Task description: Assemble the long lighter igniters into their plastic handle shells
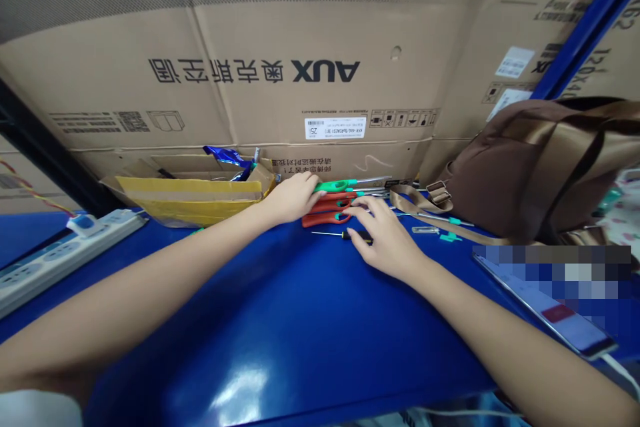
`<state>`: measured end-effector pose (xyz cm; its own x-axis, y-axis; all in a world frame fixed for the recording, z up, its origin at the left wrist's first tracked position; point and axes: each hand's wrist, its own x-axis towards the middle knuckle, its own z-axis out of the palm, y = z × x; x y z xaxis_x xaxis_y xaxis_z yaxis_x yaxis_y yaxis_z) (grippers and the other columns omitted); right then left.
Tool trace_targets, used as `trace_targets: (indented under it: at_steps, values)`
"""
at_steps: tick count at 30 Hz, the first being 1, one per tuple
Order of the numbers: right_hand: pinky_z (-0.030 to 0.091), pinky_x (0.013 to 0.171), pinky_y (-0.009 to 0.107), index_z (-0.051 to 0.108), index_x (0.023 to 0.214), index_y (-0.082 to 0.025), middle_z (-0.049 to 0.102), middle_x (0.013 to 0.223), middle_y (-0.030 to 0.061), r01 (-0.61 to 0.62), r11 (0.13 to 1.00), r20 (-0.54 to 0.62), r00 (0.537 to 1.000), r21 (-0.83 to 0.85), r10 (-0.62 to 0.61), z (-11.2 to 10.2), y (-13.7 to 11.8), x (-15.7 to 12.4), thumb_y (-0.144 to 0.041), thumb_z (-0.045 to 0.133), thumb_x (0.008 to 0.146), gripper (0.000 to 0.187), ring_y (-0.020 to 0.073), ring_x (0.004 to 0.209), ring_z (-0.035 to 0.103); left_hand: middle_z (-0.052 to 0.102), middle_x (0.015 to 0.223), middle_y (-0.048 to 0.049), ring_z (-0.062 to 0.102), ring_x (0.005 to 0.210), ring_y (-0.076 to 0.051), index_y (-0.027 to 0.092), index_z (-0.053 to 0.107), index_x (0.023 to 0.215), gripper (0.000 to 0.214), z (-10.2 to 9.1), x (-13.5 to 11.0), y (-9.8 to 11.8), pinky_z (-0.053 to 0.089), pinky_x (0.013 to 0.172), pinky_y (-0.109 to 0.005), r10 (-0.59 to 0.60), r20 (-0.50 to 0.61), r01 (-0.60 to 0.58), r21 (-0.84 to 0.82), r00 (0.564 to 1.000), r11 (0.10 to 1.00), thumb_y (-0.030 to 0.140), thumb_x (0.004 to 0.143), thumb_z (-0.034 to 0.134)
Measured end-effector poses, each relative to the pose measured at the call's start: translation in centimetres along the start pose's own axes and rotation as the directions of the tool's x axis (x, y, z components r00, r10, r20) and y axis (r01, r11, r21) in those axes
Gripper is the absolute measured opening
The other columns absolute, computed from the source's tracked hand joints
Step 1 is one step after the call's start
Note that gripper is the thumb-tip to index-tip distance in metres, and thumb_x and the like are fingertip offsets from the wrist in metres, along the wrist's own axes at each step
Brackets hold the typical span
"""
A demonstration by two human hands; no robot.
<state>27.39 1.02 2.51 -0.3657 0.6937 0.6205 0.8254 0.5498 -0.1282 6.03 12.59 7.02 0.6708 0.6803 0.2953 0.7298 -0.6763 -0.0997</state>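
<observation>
Against the back of the blue table (280,320) lies a row of long-neck lighters with thin metal barrels pointing right. My left hand (296,196) has its fingers closed around the rear of the green lighter (336,186), the farthest one. Nearer to me are red lighters, the front red lighter (320,219) showing a turquoise trigger. My right hand (386,235) hovers over their right part, fingers apart and curved, fingertips close to the front red lighter's trigger. Beneath its thumb is a small screwdriver (327,233) with a black and yellow handle, partly hidden.
At the left stand a yellow-edged cardboard box (200,203) with a blue packet and a white power strip (70,250). A brown bag (510,173), its strap and a phone (550,310) lie on the right. Large cardboard (250,20) walls off the back. Small green pieces (450,237) lie nearby.
</observation>
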Motion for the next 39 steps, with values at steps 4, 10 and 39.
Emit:
trace_targets:
  at_steps: [4,10,39]
  values:
    - [0.051,0.104,0.051,0.065,0.118,-0.018,0.060,0.128,0.0157,-0.014,1.000,0.158,0.987,0.019,0.011,0.6,0.2,-0.4,-0.020,0.058,0.095,0.024,0.0308,0.122,0.056,0.068,0.112,-0.0168,0.064,0.110,-0.031,0.009,0.061,0.116,0.034,0.5,2.3,0.0,0.053,0.094,-0.043,-0.040,0.003,0.040,0.047,0.999,0.998,0.036,0.106,0.044]
    - [0.049,0.104,0.052,0.066,0.117,-0.017,0.058,0.134,0.0164,-0.029,1.000,0.282,0.959,-0.010,0.030,0.6,0.3,-0.6,-0.023,0.059,0.096,0.024,0.0320,0.125,0.054,0.065,0.125,-0.0109,0.066,0.108,-0.024,0.015,0.061,0.128,0.036,1.2,3.1,-0.2,0.059,0.092,-0.045,-0.125,-0.007,0.125,0.100,0.992,0.987,0.037,0.100,0.062]
    - [0.049,0.106,0.052,0.063,0.129,-0.016,0.065,0.130,0.0158,-0.074,0.996,0.308,0.947,-0.051,0.086,2.6,3.4,-0.8,-0.018,0.056,0.093,0.037,0.0319,0.124,0.058,0.066,0.118,-0.0301,0.065,0.112,-0.048,0.005,0.064,0.112,0.040,-3.0,-15.0,-7.0,0.054,0.090,-0.053,-0.612,0.235,0.534,0.322,0.755,0.782,0.031,0.084,0.055]
